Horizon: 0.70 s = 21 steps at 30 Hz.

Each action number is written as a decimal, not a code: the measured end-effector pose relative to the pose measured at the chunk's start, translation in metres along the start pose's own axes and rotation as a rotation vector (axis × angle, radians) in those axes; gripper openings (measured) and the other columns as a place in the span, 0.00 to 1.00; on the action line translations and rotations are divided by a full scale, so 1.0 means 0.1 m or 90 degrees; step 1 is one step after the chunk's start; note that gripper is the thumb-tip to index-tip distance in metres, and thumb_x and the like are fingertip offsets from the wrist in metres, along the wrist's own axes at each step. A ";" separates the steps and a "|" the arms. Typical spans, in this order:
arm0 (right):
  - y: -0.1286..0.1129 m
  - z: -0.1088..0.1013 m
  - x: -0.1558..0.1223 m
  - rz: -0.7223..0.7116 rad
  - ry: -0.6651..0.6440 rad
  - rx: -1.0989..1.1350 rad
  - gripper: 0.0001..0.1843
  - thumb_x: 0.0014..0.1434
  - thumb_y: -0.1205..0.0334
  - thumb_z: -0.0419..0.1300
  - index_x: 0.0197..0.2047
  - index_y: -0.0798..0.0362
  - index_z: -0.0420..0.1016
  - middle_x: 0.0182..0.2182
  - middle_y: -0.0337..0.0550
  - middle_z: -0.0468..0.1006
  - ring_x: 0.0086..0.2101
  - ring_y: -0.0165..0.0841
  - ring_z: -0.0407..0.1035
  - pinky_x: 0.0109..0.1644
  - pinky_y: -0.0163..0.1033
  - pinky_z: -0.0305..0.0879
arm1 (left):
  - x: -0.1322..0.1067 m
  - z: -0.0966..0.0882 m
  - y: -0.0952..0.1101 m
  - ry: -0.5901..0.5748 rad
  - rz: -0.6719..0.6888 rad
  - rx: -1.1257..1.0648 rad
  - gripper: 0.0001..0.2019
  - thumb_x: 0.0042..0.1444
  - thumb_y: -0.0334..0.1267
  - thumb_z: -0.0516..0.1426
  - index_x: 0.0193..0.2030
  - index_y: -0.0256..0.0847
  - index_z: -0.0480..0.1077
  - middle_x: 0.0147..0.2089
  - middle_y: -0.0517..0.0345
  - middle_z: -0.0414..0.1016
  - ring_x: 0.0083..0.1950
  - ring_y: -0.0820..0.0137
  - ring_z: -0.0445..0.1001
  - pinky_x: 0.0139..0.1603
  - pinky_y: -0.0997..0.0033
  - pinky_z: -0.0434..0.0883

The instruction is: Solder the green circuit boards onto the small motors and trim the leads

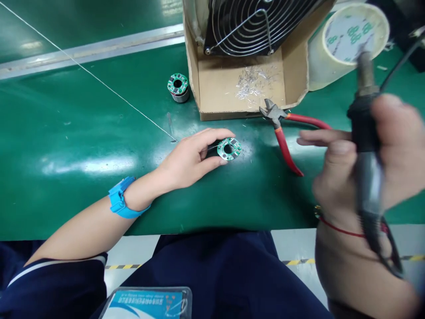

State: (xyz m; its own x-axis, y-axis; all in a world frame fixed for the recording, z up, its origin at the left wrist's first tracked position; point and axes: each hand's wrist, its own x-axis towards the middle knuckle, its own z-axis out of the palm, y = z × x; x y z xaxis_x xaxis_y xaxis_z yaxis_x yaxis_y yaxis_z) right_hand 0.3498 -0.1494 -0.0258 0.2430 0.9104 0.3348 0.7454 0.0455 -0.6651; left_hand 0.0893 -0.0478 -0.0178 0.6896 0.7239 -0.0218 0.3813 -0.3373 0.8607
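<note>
Several fingers of the left hand (187,161), thumb opposing, pinch the round circuit board (235,150) at mid-frame; a thin wire (79,65) runs to that hand from the upper left. At the right, the right hand (338,177) grips a blurred soldering iron (367,141). A loosened pinch could tilt the board; a careless swing, if the tip is hot, could burn those nearby fingertips.

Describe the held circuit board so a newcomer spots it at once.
Find the box on the green table. Below it in the view, the left hand holds a ring-shaped green board. Unlike its twin left of the box, it is in a hand.
</note>
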 end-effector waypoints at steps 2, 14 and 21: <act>0.00 0.05 0.03 -0.038 -0.002 -0.072 0.28 0.67 0.56 0.55 0.69 0.39 0.58 0.61 0.45 0.70 0.59 0.45 0.71 0.60 0.56 0.71 | -0.02 -0.01 -0.01 -0.024 -0.006 -0.078 0.21 0.59 0.31 0.62 0.59 0.48 0.70 0.33 0.63 0.71 0.24 0.77 0.60 0.27 0.73 0.64; 0.11 0.05 -0.03 -0.084 -0.081 -0.279 0.20 0.54 0.55 0.61 0.49 0.51 0.70 0.34 0.45 0.75 0.34 0.39 0.70 0.36 0.44 0.69 | -0.07 0.07 0.00 0.034 0.009 -0.092 0.18 0.57 0.44 0.67 0.47 0.45 0.63 0.29 0.67 0.62 0.27 0.76 0.62 0.25 0.73 0.59; -0.13 -0.04 -0.15 -0.235 -0.146 -0.189 0.22 0.60 0.58 0.60 0.57 0.49 0.65 0.49 0.50 0.80 0.43 0.42 0.73 0.43 0.47 0.72 | -0.09 0.08 0.11 0.082 0.080 0.071 0.22 0.53 0.39 0.70 0.44 0.43 0.60 0.41 0.61 0.69 0.39 0.73 0.70 0.32 0.73 0.62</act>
State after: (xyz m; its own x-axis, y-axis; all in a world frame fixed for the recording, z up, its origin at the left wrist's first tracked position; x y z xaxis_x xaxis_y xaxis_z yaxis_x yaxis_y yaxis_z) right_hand 0.3386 -0.1655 -0.0192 -0.1857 0.9241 0.3340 0.9077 0.2915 -0.3018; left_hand 0.0928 -0.0628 -0.0119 0.6543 0.7405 0.1538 0.3683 -0.4895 0.7904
